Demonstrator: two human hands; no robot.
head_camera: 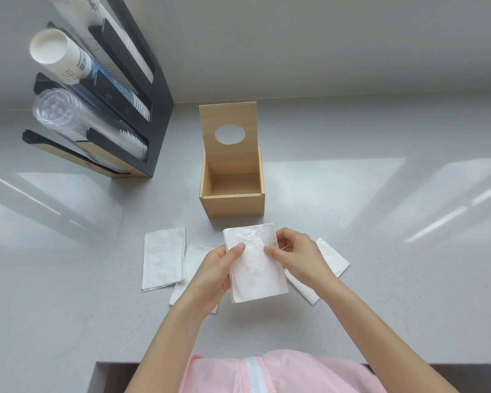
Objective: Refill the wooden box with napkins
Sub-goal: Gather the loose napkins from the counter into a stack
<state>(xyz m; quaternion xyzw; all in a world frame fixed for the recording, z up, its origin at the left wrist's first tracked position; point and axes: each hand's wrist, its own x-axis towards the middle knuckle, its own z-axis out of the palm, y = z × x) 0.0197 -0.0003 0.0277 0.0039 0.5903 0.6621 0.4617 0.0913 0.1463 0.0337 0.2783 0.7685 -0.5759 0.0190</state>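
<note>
pale grey speckled counter (380, 279) under streaked window light

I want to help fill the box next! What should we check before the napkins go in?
1. Lid of the wooden box is flipped up: ok.
2. Box inside is bare, with room: ok.
3. Left hand and right hand both grip the napkin stack: ok.
4. Stack edges are lined up: ok.
5. Stack is narrow enough for the opening: cannot tell.
6. More napkins wait on the counter: ok.
</note>
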